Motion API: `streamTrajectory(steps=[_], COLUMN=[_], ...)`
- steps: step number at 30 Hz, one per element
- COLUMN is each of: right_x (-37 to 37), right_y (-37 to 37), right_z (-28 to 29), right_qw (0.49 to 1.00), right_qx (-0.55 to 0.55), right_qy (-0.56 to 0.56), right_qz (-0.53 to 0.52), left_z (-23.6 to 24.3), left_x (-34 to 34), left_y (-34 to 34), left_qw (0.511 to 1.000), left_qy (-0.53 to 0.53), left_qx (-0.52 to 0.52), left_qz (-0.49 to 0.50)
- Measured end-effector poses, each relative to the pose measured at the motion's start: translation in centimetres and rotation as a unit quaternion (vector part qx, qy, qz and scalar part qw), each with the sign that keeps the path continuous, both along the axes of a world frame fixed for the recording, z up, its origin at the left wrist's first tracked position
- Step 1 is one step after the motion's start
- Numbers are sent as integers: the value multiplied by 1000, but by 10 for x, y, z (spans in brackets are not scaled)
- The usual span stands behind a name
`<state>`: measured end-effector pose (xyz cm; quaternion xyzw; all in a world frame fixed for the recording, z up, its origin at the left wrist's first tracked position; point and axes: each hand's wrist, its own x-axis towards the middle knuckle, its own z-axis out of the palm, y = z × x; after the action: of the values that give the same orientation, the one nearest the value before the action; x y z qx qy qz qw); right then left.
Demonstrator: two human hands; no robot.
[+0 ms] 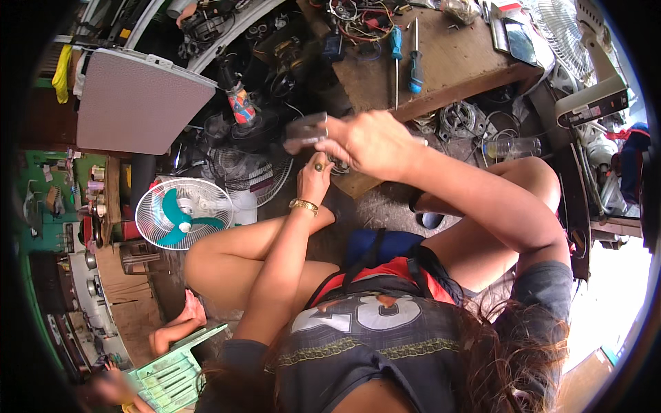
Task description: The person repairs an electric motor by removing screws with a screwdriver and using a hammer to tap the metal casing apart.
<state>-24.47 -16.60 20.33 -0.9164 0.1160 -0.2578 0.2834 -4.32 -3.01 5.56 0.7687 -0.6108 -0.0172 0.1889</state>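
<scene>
Left hand (pixel 315 180), nearest: fingers curled in; can't tell what, if anything, they pinch. Right hand (pixel 375 144) just beyond, clenched round a dark, motion-blurred hammer-like tool (pixel 308 129), its head out left, close over the left fingers. Step in hand reads as striking or working a small part; the part itself is hidden. Next move likely calls for a steady left hand, fingertips clear of the head. Teal-bladed fan (pixel 184 227) off to the left. Wooden desk (pixel 447 86) ahead, two blue-handled screwdrivers (pixel 415 76) on it, wire tangle (pixel 365 17) at the back.
</scene>
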Motion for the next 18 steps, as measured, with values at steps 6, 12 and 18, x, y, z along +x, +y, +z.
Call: streamTrajectory(steps=[6,12,18], right_x=[6,9,10], right_y=[-13,-12,-13], right_z=[14,4,-1], right_qw=[1000,1000,1000], right_qx=[-5,9,11], right_qy=[10,19,19], right_qz=[-1,9,10], left_z=[5,0,-1], left_x=[17,14,10], left_y=[7,10,7], left_qw=[995,995,995], left_qy=[81,80,84], left_qx=[-49,-54,-52], left_qz=[44,35,31])
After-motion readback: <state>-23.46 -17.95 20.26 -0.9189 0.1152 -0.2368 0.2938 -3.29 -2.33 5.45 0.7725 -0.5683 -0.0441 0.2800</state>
